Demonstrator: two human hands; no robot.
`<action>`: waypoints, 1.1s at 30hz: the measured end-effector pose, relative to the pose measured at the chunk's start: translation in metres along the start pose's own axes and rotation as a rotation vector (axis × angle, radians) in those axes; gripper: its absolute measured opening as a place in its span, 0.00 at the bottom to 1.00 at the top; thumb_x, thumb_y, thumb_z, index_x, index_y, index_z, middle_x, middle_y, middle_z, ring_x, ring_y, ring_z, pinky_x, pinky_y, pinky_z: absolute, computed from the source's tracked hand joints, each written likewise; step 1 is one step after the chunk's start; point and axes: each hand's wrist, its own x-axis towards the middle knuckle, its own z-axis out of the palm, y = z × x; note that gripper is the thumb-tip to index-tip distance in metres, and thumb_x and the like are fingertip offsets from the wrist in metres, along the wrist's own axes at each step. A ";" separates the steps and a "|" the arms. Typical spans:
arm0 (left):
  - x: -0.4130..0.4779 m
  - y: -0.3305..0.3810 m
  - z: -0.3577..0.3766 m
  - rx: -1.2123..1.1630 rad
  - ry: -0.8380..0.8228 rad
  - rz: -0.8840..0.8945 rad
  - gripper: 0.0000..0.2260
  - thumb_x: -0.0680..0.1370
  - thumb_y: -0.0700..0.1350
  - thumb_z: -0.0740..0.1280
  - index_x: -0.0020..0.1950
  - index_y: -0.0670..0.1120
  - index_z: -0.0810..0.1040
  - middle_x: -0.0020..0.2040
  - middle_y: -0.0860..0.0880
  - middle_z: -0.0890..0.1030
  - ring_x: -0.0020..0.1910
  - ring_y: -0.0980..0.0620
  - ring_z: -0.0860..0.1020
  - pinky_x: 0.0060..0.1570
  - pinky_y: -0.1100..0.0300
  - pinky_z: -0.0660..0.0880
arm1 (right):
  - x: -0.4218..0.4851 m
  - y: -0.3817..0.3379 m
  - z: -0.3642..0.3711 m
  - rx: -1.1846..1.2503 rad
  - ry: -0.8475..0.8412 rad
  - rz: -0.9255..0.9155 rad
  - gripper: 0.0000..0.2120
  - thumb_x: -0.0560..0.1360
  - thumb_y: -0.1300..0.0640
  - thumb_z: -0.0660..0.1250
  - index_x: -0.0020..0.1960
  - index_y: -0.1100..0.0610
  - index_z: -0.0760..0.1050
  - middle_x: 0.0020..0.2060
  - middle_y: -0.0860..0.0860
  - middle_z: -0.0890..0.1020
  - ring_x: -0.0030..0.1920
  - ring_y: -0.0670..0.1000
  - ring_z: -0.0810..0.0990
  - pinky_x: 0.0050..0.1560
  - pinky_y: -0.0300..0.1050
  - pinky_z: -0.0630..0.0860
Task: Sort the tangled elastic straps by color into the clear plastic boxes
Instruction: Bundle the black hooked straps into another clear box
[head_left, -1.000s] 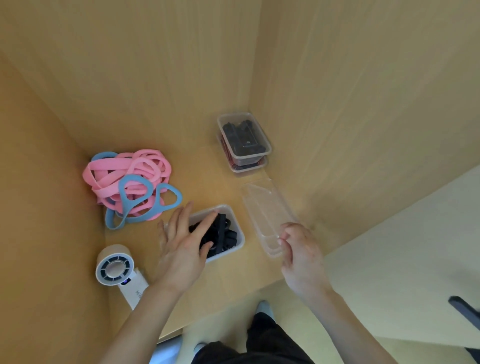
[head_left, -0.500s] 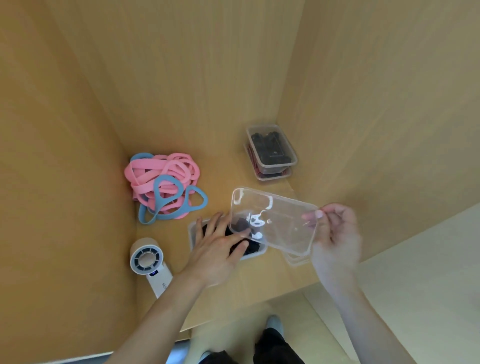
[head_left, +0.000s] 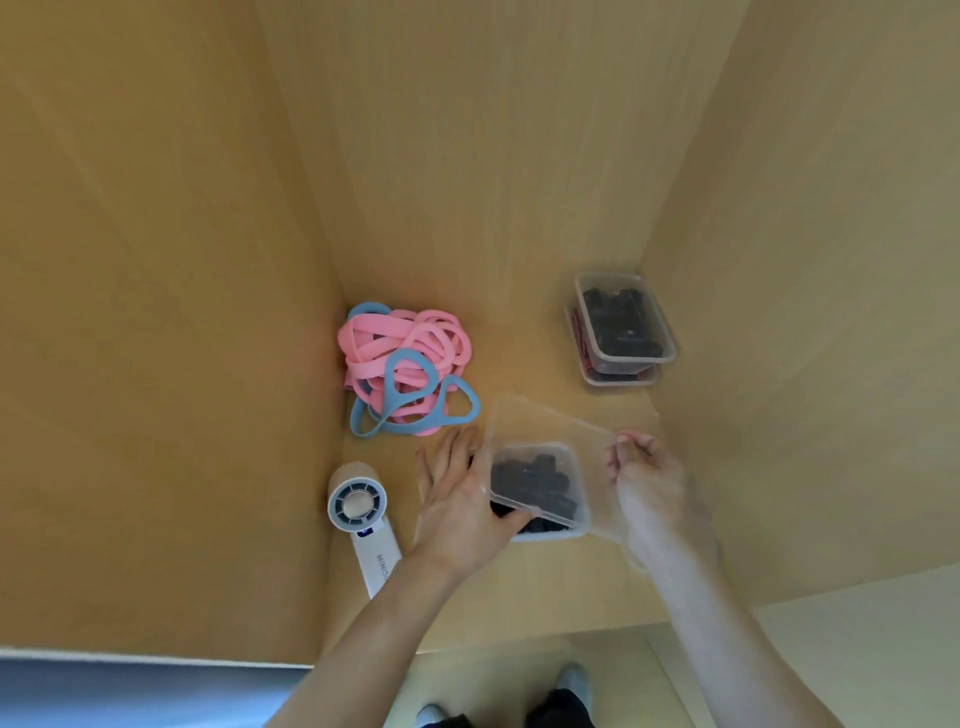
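A clear plastic box (head_left: 551, 533) full of black straps (head_left: 532, 480) sits on the wooden shelf in front of me. My left hand (head_left: 460, 499) rests flat on the box's left side, thumb against the black straps. My right hand (head_left: 647, 480) pinches the right edge of a clear lid (head_left: 540, 423), which hangs tilted over the box. A tangle of pink and blue straps (head_left: 405, 371) lies in the back left corner.
Two stacked lidded boxes (head_left: 621, 327) stand at the back right, black straps in the upper, red in the lower. A white handheld fan (head_left: 361, 512) lies at the left. Wooden walls close in on the left, back and right.
My right hand picked the lid up from the shelf on the right and carried it left over the box of black straps. My left hand stayed on the box.
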 end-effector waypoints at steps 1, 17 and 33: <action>-0.002 -0.001 0.001 -0.017 0.016 -0.023 0.42 0.70 0.70 0.68 0.77 0.51 0.62 0.78 0.50 0.61 0.79 0.49 0.53 0.77 0.40 0.50 | -0.001 0.003 0.007 -0.062 -0.013 -0.016 0.03 0.81 0.61 0.66 0.52 0.59 0.78 0.36 0.50 0.80 0.34 0.45 0.77 0.33 0.28 0.71; -0.011 -0.017 -0.007 -0.557 0.086 0.009 0.46 0.61 0.60 0.81 0.72 0.68 0.57 0.68 0.71 0.60 0.67 0.62 0.69 0.61 0.67 0.72 | -0.002 0.023 0.037 -0.374 -0.227 -0.358 0.06 0.76 0.56 0.74 0.49 0.51 0.77 0.42 0.51 0.79 0.41 0.47 0.78 0.45 0.38 0.75; -0.033 -0.023 -0.018 -0.407 0.002 -0.080 0.47 0.70 0.69 0.70 0.82 0.54 0.53 0.82 0.59 0.47 0.81 0.60 0.45 0.78 0.54 0.52 | 0.022 0.027 0.037 -0.580 -0.349 -0.563 0.06 0.75 0.55 0.75 0.49 0.50 0.78 0.47 0.42 0.73 0.40 0.39 0.74 0.45 0.30 0.70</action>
